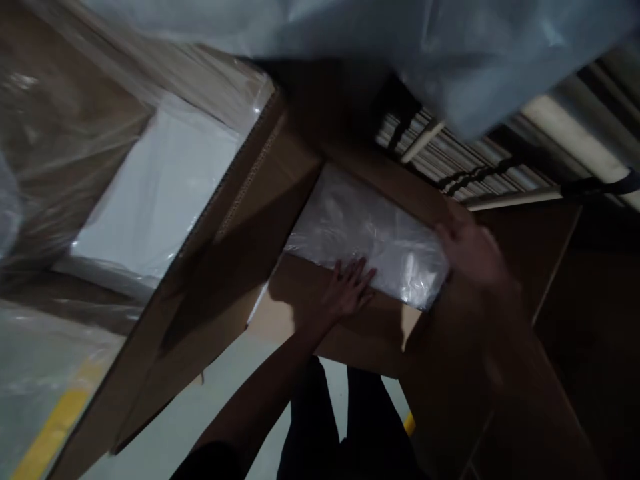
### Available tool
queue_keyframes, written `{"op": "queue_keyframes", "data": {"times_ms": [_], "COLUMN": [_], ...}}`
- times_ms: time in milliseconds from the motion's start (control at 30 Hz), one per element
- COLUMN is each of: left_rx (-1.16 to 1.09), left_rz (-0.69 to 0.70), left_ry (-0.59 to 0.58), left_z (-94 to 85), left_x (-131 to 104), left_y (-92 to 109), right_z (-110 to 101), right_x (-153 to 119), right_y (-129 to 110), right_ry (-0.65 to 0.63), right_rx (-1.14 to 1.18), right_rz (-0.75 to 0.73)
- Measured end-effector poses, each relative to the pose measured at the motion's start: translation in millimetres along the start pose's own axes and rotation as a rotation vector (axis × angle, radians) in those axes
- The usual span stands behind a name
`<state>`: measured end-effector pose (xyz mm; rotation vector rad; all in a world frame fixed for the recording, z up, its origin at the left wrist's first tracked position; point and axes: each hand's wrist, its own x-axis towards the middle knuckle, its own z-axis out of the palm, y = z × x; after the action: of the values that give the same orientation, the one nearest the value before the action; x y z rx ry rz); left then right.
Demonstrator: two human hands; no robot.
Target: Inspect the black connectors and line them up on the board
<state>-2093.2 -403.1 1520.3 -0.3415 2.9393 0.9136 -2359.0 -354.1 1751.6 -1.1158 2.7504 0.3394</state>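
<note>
A clear plastic-covered pack (367, 230) with shiny, wrinkled film lies inside an open brown cardboard box (285, 177). My left hand (347, 290) rests with spread fingers on the pack's near edge, by the box's front flap (350, 333). At the pack's right end is my right hand (473, 250), beside the box's right wall; motion smears its fingers, so its grip cannot be made out. What lies under the film is hard to tell in the dim light.
To the left stands another carton (200, 260) with plastic film and a white block (160, 187) in it. A pale plastic sheet (400, 40) hangs over the top. Behind at right are stacked, strapped sheets (470, 160) and a pale bar (575, 140). A yellow line (55, 427) marks the floor.
</note>
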Motion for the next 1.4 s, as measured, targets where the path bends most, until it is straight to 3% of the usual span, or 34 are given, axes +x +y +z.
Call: {"op": "queue_keyframes", "data": {"times_ms": [100, 233, 367, 467, 600, 767, 900, 1100, 1400], "left_rx": [-0.007, -0.012, -0.025, -0.047, -0.06, -0.028, 0.012, 0.053, 0.079], "left_rz": [0.006, 0.006, 0.048, 0.1, 0.118, -0.014, -0.102, -0.113, -0.12], "left_ry": [0.026, 0.066, 0.218, 0.331, 0.275, 0.198, 0.129, 0.072, 0.042], "left_z": [2.7, 4.8, 11.3, 13.6, 0.0, -21.9, -19.7, -22.5, -15.4], "left_x": [-6.7, -10.8, -17.9, -27.3, -21.2, 19.2, 36.9, 37.0, 40.2], "left_y": [0.5, 1.4, -1.9, -2.0, -0.6, -9.1, -14.5, -9.1, -12.7], "right_z": [41.8, 100.9, 161.8, 188.7, 193.7, 187.1, 182.2, 173.1, 187.2], "right_x": [-15.0, 0.5, 4.7, 3.7, 5.9, 3.9, 1.7, -0.5, 2.2], "right_y": [-24.0, -40.3, -45.8, -47.3, -45.9, -46.9, -49.3, -49.7, -50.3], "right_ry": [-0.011, 0.1, 0.103, 0.115, 0.102, 0.102, 0.086, 0.066, 0.08], "right_rx": [-0.029, -0.032, -0.045, -0.05, -0.038, -0.029, -0.015, 0.016, 0.048], "right_rz": [-0.004, -0.084, 0.005, 0.03, 0.024, 0.016, -0.005, -0.021, -0.018]}}
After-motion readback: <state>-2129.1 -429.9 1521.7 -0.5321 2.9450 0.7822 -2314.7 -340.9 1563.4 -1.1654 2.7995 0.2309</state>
